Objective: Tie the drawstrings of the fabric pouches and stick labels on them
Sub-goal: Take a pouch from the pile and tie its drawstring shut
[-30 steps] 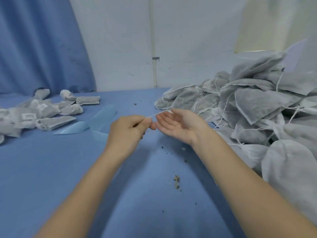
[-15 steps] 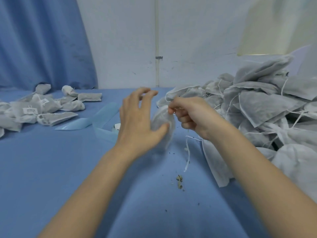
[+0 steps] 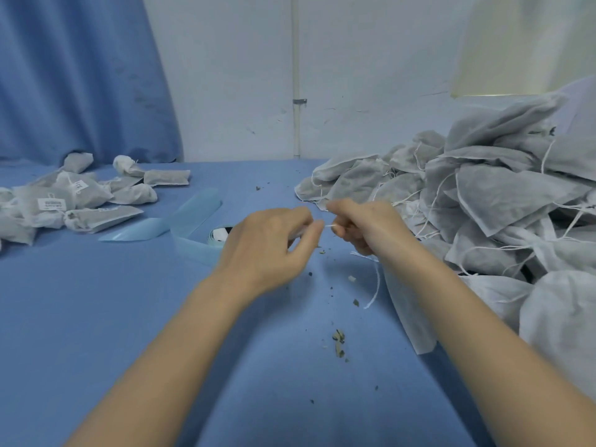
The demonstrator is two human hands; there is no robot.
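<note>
At the left edge of the frame a heap of tied grey fabric pouches (image 3: 61, 204) lies on the blue-covered bench (image 3: 96, 317), some bearing white rectangular labels (image 3: 51, 203) whose print is too small to read, with a pale blue label-backing strip (image 3: 193, 217) just right of them. In the centre the left hand (image 3: 267, 243) and right hand (image 3: 364, 225) nearly meet, each grip pinching an end of a thin white drawstring (image 3: 329, 225); the pouch it belongs to is mostly hidden under the right hand. A large pile of untied grey fabric pouches with loose white strings (image 3: 483, 195) fills the right side.

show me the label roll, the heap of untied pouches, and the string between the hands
label roll (image 3: 219, 234), head view, its white core.
heap of untied pouches (image 3: 496, 195), head view, a flat grey pouch.
string (image 3: 328, 225), head view, the taut bit.
</note>
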